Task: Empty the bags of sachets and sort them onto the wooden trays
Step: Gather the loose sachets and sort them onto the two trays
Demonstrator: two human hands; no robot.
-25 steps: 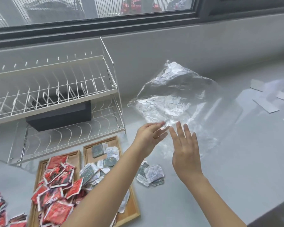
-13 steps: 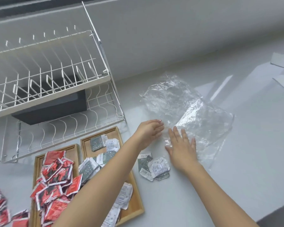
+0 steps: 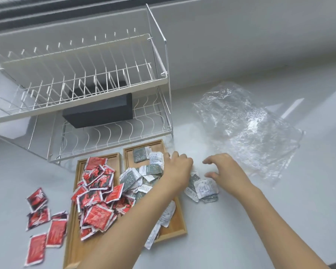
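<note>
Two wooden trays lie side by side. The left tray (image 3: 72, 239) holds a heap of red sachets (image 3: 97, 195). The right tray (image 3: 179, 222) holds grey and white sachets (image 3: 142, 177). A small pile of grey and white sachets (image 3: 204, 190) lies on the counter just right of that tray. My left hand (image 3: 177, 170) hovers over the tray's right edge, fingers curled, holding nothing. My right hand (image 3: 225, 169) is open above the small pile, fingers spread. An empty clear plastic bag (image 3: 246, 125) lies flat on the counter beyond my right hand.
A white two-tier wire dish rack (image 3: 89, 78) stands behind the trays with a black box (image 3: 99, 111) on its lower shelf. Several loose red sachets (image 3: 45, 226) lie on the grey counter (image 3: 279, 220) left of the trays. A wall runs along the back.
The clear bag has dropped from the air onto the counter and my hands have let go of it. Both hands pulled back toward the small sachet pile.
</note>
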